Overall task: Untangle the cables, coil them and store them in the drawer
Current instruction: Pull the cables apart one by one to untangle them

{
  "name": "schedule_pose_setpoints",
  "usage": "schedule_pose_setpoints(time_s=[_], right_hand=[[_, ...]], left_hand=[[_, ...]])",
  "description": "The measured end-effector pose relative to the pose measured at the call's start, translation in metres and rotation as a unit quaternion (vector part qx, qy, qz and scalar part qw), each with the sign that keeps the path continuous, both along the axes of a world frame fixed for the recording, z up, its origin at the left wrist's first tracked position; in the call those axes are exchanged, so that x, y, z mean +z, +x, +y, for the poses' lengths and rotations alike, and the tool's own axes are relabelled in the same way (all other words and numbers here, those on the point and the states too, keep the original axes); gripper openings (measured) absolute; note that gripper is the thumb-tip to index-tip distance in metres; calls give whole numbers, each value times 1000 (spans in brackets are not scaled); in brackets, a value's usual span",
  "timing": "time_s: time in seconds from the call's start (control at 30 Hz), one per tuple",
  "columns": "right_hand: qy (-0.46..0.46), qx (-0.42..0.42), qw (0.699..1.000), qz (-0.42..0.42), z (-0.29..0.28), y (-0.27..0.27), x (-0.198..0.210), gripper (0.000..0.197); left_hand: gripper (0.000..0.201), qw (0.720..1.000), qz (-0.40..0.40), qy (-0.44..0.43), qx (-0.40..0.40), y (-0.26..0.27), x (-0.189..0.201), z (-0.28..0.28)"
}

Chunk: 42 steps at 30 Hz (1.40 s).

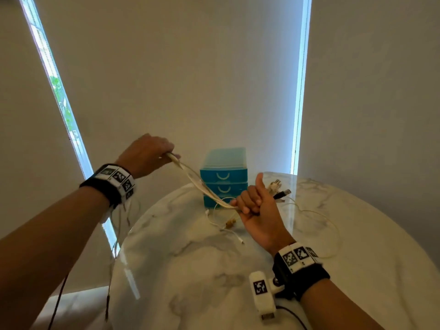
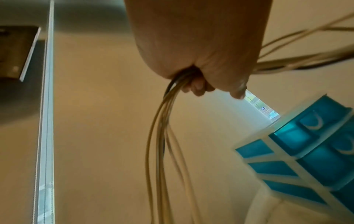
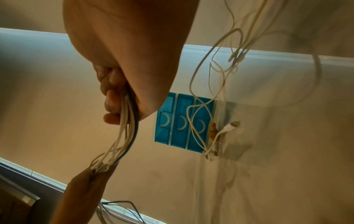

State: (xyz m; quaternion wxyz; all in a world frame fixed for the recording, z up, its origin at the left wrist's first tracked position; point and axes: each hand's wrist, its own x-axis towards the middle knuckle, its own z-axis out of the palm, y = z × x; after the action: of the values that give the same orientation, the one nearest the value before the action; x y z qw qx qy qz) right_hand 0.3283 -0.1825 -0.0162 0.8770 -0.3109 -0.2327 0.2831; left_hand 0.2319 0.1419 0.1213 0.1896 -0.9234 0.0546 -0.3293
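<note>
Stretching the cable bundle [image 1: 202, 186] before the blue drawer unit [image 1: 223, 175], left hand [image 1: 145, 154] and right hand [image 1: 256, 203] both clench it, probably to straighten strands.

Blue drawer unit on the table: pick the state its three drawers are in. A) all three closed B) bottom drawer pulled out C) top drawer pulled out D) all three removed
A: in the head view the blue drawer unit shows its fronts flush, and the right wrist view shows all three fronts level, while both hands are on the cable bundle.
</note>
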Motion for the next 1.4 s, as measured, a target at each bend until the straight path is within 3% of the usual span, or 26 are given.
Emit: schedule_pose_setpoints(time_s=[0.07, 0.13, 0.2, 0.27, 0.33, 0.37, 0.43, 0.5, 0.57, 0.6, 0.7, 0.77, 0.83, 0.9, 0.97, 1.07, 1.2, 1.3, 1.4], right_hand=[[-8, -21, 1000, -7, -6, 4, -1, 64], [-35, -40, 999, -10, -11, 8, -8, 65], [-54, -60, 997, -4, -17, 13, -13, 65], [-70, -74, 995, -3, -21, 19, -18, 67], [-108, -90, 990, -19, -17, 22, -20, 72], [-125, -93, 987, -31, -14, 22, -20, 71], [-139, -94, 985, -35, -8, 24, -21, 65], [-138, -95, 985, -38, -6, 27, -24, 56], [-137, -90, 986, -39, -7, 23, -22, 43], [-138, -86, 986, -46, -9, 21, -20, 39], [-147, -69, 986, -45, -13, 28, -19, 35], [-160, -57, 985, -38, -15, 38, -25, 49], [-164, -44, 985, -40, -18, 41, -24, 67], [-130, -53, 990, -13, -24, 39, -19, 70], [-96, -91, 991, 35, -27, 41, -18, 68], [-58, -132, 986, 88, -34, 49, -17, 64], [-92, -179, 979, 40, -39, 49, -15, 39], [-113, -183, 976, 28, -37, 44, -14, 49], [-146, -211, 966, -12, -34, 40, -15, 52]], left_hand=[[30, 999, 9, 38, -1, 7, -6, -10], [28, 991, 98, 39, 80, 9, -41, -15], [50, 951, 232, 27, 205, 7, -77, -21], [81, 908, 334, -57, 247, 6, -98, -41], [105, 891, 366, -182, 199, 8, -102, -69], [105, 892, 349, -240, 156, 10, -99, -85], [78, 896, 283, -340, 38, 16, -92, -120], [37, 858, 253, -446, -46, 23, -86, -158], [49, 807, 314, -495, -72, 29, -85, -195], [54, 802, 356, -475, -73, 32, -86, -209], [75, 820, 383, -419, -71, 42, -92, -235], [65, 837, 347, -419, -52, 46, -96, -237], [58, 877, 296, -375, -50, 53, -105, -232], [53, 915, 251, -315, -33, 56, -110, -225], [41, 934, 222, -277, -20, 57, -111, -221], [34, 924, 232, -304, -24, 53, -107, -223], [39, 885, 269, -377, -39, 50, -107, -221], [46, 853, 278, -440, -47, 53, -104, -220], [48, 847, 291, -444, -43, 55, -99, -227]])
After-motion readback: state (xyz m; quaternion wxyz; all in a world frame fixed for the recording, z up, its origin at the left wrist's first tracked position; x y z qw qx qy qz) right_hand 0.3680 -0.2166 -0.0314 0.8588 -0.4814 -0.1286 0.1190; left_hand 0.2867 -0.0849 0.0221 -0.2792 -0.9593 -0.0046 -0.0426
